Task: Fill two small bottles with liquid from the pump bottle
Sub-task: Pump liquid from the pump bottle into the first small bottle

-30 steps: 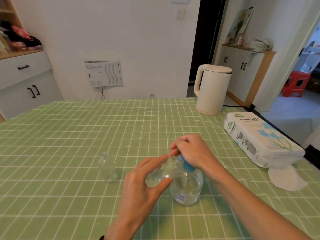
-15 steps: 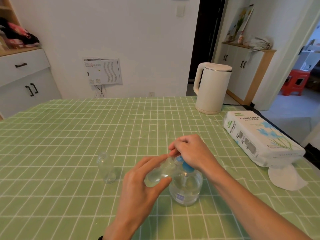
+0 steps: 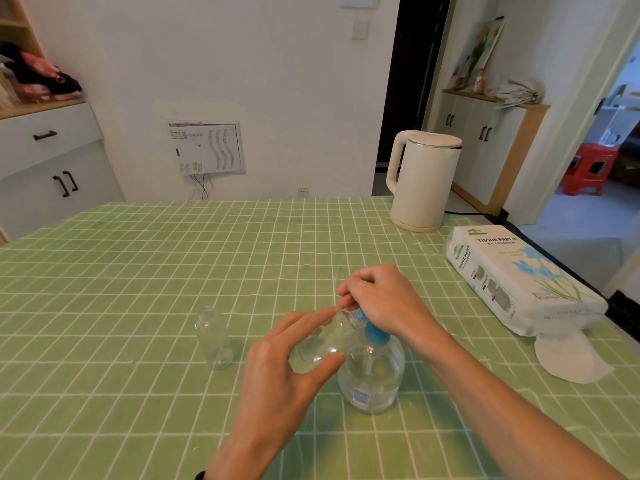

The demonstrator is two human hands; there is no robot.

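A clear pump bottle (image 3: 372,375) with a blue pump head stands on the green checked tablecloth, near the front centre. My right hand (image 3: 381,299) lies curled over the pump head and hides its nozzle. My left hand (image 3: 284,362) holds a small clear bottle (image 3: 320,342) between thumb and fingers, tilted with its mouth up against the pump head. A second small clear bottle (image 3: 213,337) stands upright and open on the cloth to the left, apart from both hands.
A white electric kettle (image 3: 420,181) stands at the back right of the table (image 3: 138,271). A pack of tissue paper (image 3: 516,278) lies along the right edge, with a loose white tissue (image 3: 568,358) in front of it.
Both hands and both bottles have kept their places. Only the camera has shifted slightly.
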